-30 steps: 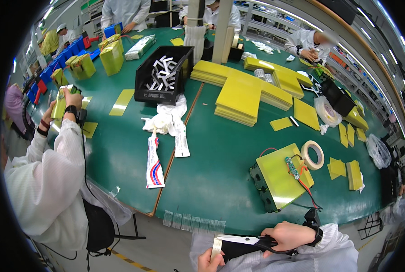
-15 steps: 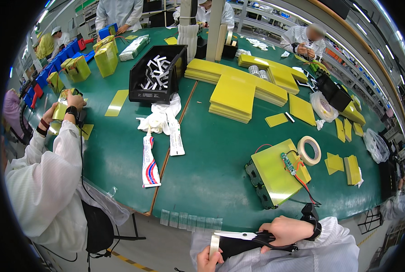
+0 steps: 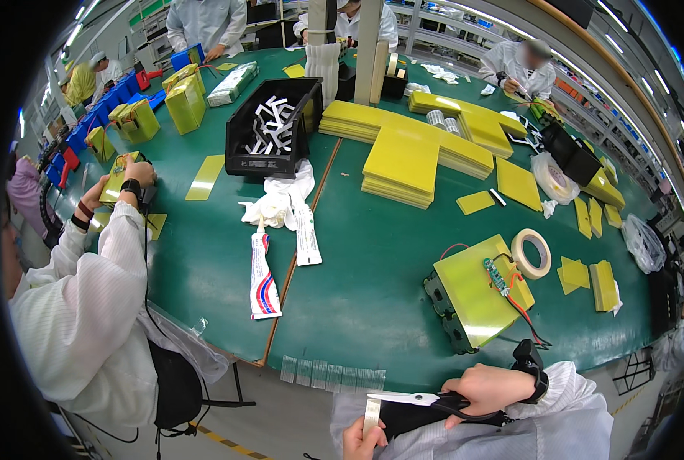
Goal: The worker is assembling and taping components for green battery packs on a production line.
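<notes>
In my right hand (image 3: 483,389) is a pair of scissors (image 3: 407,398) with black handles, its pale blade pointing left. My left hand (image 3: 363,440) pinches a short whitish strip of tape (image 3: 372,415). The scissor tips lie at the strip's upper end; whether the blades are closed on it I cannot tell. Both hands are in front of the table's near edge, above my lap. Several clear tape strips (image 3: 332,376) hang along that edge. Just beyond my right hand stands a yellow-panelled battery pack (image 3: 476,287) with a small green circuit board (image 3: 496,277) and red and black wires.
A masking tape roll (image 3: 532,254) touches the pack. Two tubes, one white with red and blue stripes (image 3: 264,284), lie left of centre. Behind are a black bin (image 3: 261,165) of white pieces and stacked yellow sheets (image 3: 399,169). At left, a co-worker (image 3: 89,307) handles another pack.
The whole view has shifted slightly, so the table's things sit a little further right. My hands keep nearly the same pose with scissors and strip. The co-worker at left has tilted their pack.
</notes>
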### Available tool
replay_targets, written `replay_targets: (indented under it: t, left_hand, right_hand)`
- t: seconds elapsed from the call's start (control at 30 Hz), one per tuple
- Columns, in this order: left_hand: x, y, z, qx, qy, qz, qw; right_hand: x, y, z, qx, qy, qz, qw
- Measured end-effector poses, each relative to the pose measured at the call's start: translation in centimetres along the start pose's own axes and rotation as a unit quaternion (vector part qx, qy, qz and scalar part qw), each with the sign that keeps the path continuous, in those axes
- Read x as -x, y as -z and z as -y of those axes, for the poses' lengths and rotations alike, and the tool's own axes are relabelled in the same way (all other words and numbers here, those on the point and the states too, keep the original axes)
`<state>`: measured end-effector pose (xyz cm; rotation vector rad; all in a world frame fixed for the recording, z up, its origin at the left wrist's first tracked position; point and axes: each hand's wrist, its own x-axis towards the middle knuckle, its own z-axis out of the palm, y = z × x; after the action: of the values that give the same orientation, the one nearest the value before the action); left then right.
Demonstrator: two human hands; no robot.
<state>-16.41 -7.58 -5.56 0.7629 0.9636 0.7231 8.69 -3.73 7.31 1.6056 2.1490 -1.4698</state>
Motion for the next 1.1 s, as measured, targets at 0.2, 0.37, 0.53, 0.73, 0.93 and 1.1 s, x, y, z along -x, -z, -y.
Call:
replay_targets:
  t: [0.2, 0.37, 0.53, 0.73, 0.93, 1.1]
  left_hand:
    - [0.2, -0.1, -0.2, 0.001, 0.000, -0.006, 1.000]
    - [0.1, -0.3, -0.1, -0.002, 0.001, -0.008, 1.000]
    - [0.1, -0.4, 0.0, 0.014, 0.002, -0.012, 1.000]
    - [0.0, 0.0, 0.1, 0.012, -0.004, 0.004, 1.000]
    - [0.5, -0.5, 0.1, 0.019, -0.015, -0.017, 1.000]
    - [3.5, 1.8, 3.0, -0.052, -0.007, -0.130, 0.990]
  right_hand:
    - [-0.3, -0.3, 0.4, 0.003, 0.005, 0.004, 1.000]
    - [-0.7, -0.3, -0.1, 0.043, 0.011, 0.015, 0.999]
    - [-0.7, -0.4, -0.3, 0.057, 0.008, 0.015, 0.998]
    - [-0.8, -0.5, -0.3, 0.053, 0.018, -0.003, 0.998]
    - [-0.7, -0.6, -0.7, 0.057, 0.032, -0.003, 0.998]
    - [-1.3, -3.4, -1.7, 0.053, 0.076, 0.014, 0.996]
